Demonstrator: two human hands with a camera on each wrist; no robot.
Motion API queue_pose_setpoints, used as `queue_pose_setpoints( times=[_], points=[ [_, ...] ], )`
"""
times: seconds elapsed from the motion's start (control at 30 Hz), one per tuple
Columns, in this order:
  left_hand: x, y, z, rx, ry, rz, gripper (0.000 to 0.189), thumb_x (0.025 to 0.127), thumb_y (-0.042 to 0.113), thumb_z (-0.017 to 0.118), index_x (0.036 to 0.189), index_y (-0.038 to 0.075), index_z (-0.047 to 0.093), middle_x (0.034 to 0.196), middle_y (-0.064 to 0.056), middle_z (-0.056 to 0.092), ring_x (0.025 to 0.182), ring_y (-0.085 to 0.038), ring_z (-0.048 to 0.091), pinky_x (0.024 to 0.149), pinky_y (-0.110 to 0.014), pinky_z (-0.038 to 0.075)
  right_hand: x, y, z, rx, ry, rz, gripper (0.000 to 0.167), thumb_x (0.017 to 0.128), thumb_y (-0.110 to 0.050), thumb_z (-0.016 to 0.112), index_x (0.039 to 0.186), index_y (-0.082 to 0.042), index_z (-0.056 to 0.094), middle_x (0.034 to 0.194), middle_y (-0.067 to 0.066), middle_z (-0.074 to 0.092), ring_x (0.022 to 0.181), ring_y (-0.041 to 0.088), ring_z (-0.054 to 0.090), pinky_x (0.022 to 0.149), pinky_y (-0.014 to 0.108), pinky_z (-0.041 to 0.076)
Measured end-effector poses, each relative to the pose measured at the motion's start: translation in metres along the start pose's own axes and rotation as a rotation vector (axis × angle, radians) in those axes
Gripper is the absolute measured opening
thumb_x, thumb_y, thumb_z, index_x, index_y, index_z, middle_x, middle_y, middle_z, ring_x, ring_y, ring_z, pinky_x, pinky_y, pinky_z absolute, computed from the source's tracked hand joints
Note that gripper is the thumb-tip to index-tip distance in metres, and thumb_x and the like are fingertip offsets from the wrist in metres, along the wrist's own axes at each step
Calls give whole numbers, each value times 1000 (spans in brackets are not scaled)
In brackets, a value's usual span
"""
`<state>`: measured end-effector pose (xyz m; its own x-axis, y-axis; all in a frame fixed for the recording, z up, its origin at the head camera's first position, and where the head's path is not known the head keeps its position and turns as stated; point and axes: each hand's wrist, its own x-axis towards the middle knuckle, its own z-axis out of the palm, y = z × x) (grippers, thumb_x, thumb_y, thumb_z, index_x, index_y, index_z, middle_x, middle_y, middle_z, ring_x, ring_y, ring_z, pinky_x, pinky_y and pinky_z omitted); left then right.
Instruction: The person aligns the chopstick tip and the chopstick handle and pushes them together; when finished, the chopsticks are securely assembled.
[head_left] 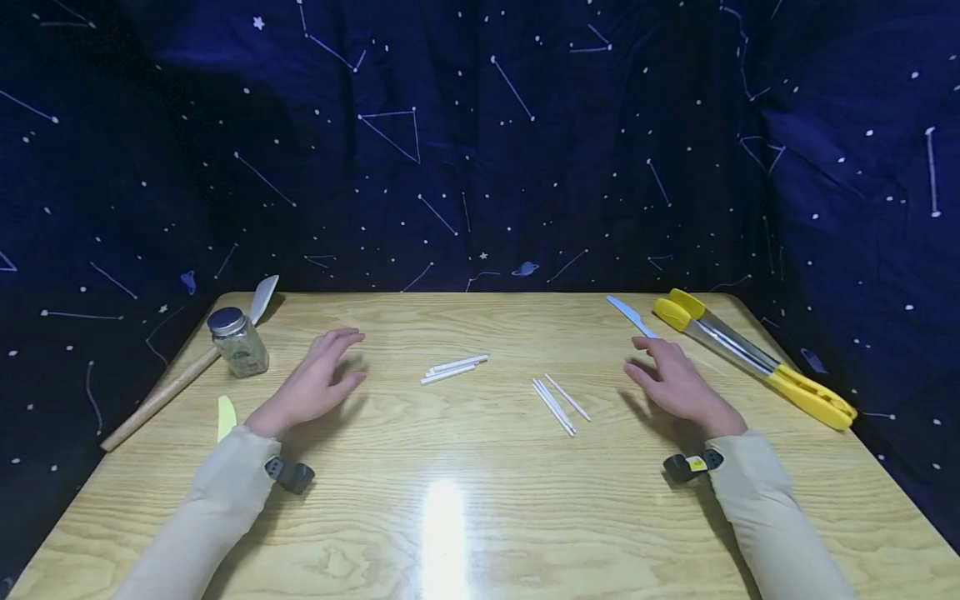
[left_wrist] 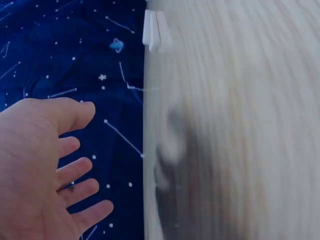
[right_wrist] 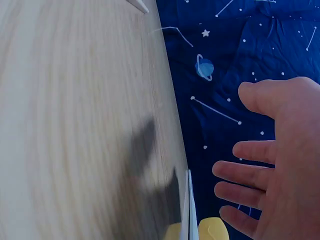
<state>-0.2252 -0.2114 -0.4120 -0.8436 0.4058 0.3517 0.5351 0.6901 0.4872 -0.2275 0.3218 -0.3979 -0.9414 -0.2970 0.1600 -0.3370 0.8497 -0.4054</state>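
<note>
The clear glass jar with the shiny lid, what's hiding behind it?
A long wooden handle and a flat pale blade show behind the jar, which hides the part between them.

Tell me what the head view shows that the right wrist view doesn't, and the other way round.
Only the head view: the left hand, the glass jar, the wooden-handled spatula and the yellow-green knife.

Only the right wrist view: the palm side of the right hand, with the thumb and all four fingers clearly told apart.

Both: that hand, the wooden tabletop, the starry cloth, the yellow tips of the tongs, and at least one white stick.
</note>
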Motion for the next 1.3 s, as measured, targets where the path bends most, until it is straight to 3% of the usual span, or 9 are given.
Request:
queue_pose_setpoints(
  times=[0.27,0.47,0.57,0.77,0.9,1.07,1.3],
  points=[
    [6,9,12,-13,-26,16,41,88,10,68,124,-2,52,121,-17,54,113,-33,45,93,-50,42,3,-11,9,22,6,-52,42,97,-21,56,125,10,50,123,28,54,117,43,44,99,56,36],
    [7,13,21,-15,-62,-4,37,88,12,68,120,-1,55,118,-15,56,111,-31,47,94,-49,45,7,-22,11,-4,31,-106,33,94,-17,59,117,7,57,116,23,59,114,40,48,97,54,38],
    [7,15,24,-20,-60,-4,36,88,11,69,119,-1,55,116,-14,57,110,-30,48,93,-48,46,8,-27,12,-31,33,-119,30,93,-17,61,114,4,59,112,21,61,107,38,52,89,53,41],
    [9,19,27,-21,-73,6,32,86,11,70,114,1,59,111,-12,60,104,-29,52,90,-46,48,9,-39,16,16,-21,-132,25,91,-13,64,111,1,61,109,16,63,95,30,57,82,45,46],
    [12,23,32,-39,-86,21,30,85,12,71,111,1,61,109,-10,62,103,-27,53,89,-44,48,9,-46,22,84,-59,-164,19,90,-8,64,107,1,62,98,11,64,81,18,57,73,34,49],
    [15,26,39,-67,-89,28,27,84,10,72,108,1,62,103,-9,62,93,-23,56,81,-39,50,9,-57,28,151,-161,-162,16,92,-10,62,106,-3,63,82,0,58,65,9,48,58,23,42],
    [20,30,51,-135,-71,-6,24,82,8,73,103,2,64,95,-8,62,83,-20,54,73,-30,48,10,-72,38,187,-230,-193,13,90,-9,65,103,-7,65,75,-4,52,63,9,45,56,21,40]
  ],
)
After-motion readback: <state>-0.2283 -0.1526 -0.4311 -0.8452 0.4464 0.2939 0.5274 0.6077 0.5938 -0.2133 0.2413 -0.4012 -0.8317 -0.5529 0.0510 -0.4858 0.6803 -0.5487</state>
